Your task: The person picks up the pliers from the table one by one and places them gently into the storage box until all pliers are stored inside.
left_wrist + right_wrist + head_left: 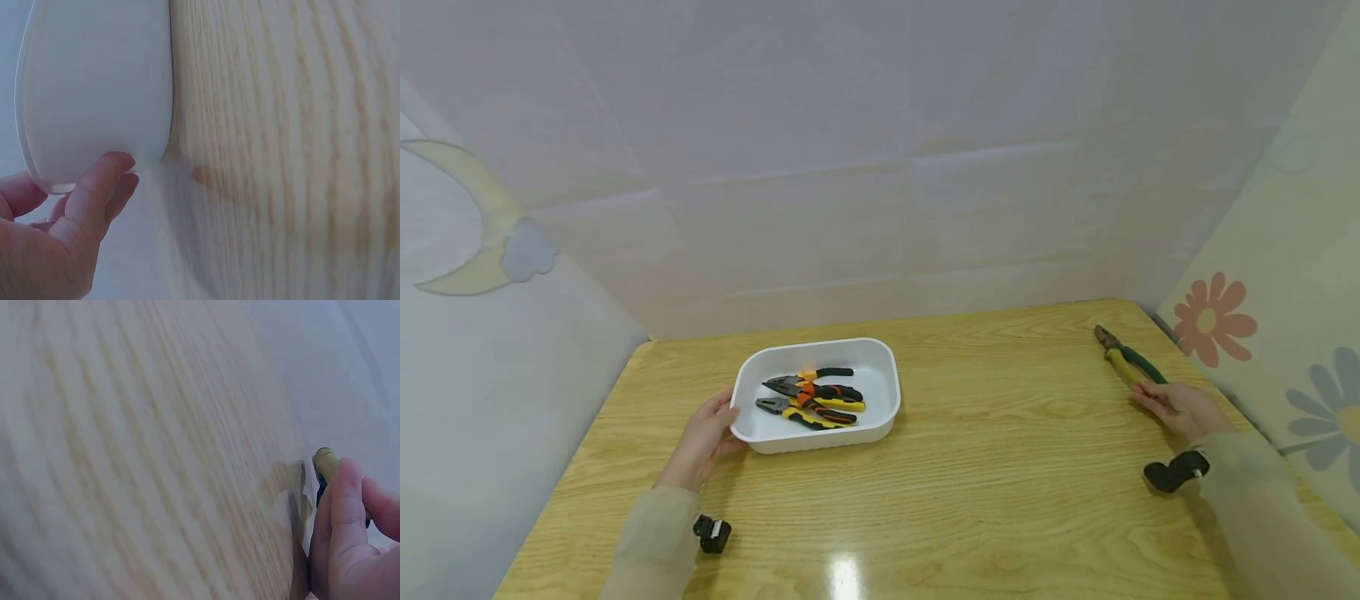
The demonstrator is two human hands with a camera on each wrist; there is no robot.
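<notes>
At the left of the table a white plastic tray (816, 444) holds several pliers (808, 408) with black, orange and yellow handles. My left hand (703, 437) grips the tray's left end, thumb at the rim and fingers against the outer wall; the left wrist view shows the fingers (94, 194) on the white wall. Far to the right, my right hand (1183, 410) pinches a pair of pliers (1123, 364) with yellow and green handles, its metal jaws directed toward the back. In the right wrist view only a handle end (325, 461) shows past the fingers.
The wooden table (985, 467) runs between the two hands. A pale covered wall (880, 208) stands along its back edge, with printed side walls to the left and right. Each wrist wears a small black camera.
</notes>
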